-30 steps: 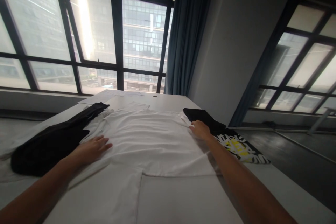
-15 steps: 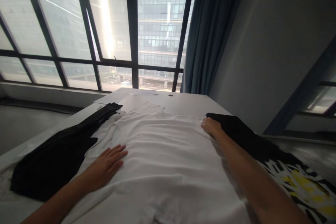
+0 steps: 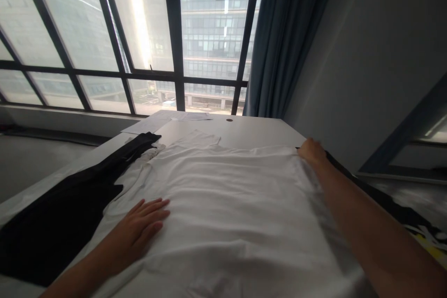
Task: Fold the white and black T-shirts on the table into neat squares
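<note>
A white T-shirt (image 3: 237, 191) lies spread over the table in front of me, with soft creases running across it. My left hand (image 3: 145, 223) rests flat on its left side, fingers stretched out. At the far right corner, my right hand (image 3: 312, 151) is closed on the edge of the shirt and holds it slightly raised. The fabric is pulled taut toward that hand. Part of the shirt's right edge is hidden by my right forearm.
Black garments lie on both sides: one (image 3: 70, 209) at the left, another (image 3: 380, 195) with a white and yellow print at the right. Papers (image 3: 153, 123) lie on the white table's (image 3: 254, 130) far end. Beyond are windows and a blue curtain (image 3: 279, 46).
My right hand has moved right and slightly up, drawing the shirt's far right corner outward over the black garment. My left hand has stayed nearly in place. The view has tilted slightly down.
</note>
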A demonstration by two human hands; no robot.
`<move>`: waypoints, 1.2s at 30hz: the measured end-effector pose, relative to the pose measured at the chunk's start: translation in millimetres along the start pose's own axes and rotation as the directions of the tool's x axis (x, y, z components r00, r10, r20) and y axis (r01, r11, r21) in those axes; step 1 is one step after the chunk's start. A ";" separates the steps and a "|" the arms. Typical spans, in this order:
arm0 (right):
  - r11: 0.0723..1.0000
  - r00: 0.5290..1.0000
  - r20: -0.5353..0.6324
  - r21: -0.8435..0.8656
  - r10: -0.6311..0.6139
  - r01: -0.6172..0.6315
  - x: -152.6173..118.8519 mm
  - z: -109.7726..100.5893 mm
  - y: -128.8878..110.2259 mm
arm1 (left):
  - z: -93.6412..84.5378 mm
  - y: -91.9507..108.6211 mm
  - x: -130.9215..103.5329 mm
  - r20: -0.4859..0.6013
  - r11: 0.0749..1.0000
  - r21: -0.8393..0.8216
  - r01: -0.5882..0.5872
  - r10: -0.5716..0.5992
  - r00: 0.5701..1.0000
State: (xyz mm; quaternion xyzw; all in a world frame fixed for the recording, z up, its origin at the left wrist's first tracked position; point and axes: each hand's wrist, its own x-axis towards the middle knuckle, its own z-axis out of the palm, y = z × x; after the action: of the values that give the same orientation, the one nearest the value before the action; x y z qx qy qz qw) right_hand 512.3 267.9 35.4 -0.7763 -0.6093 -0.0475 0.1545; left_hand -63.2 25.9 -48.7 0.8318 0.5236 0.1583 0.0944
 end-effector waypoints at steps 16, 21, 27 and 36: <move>0.938 0.877 0.339 0.180 -0.341 0.296 -104.7 70.2 -315.6 | -6.7 -1.2 -6.8 0.092 0.999 0.045 -0.030 0.025 0.995; 0.979 0.864 0.461 0.090 -0.202 0.181 -77.7 102.4 -360.4 | -17.8 -2.6 -10.9 0.150 0.997 0.059 0.050 -0.058 0.987; 0.960 0.875 0.395 0.140 -0.279 0.243 -48.2 121.7 -352.2 | -20.3 -1.9 -8.6 0.107 0.997 0.025 0.073 -0.076 0.991; 0.804 0.749 0.292 0.210 -0.595 0.556 -148.3 64.4 -258.6 | -24.1 1.3 -3.8 0.209 0.992 0.066 0.107 -0.119 0.971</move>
State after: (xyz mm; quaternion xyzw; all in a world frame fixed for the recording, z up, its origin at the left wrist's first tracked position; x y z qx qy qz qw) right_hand 219.0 203.2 -17.3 -0.5366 -0.8377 0.0771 0.0659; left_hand -72.4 21.7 -26.4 0.8149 0.5612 0.0486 0.1362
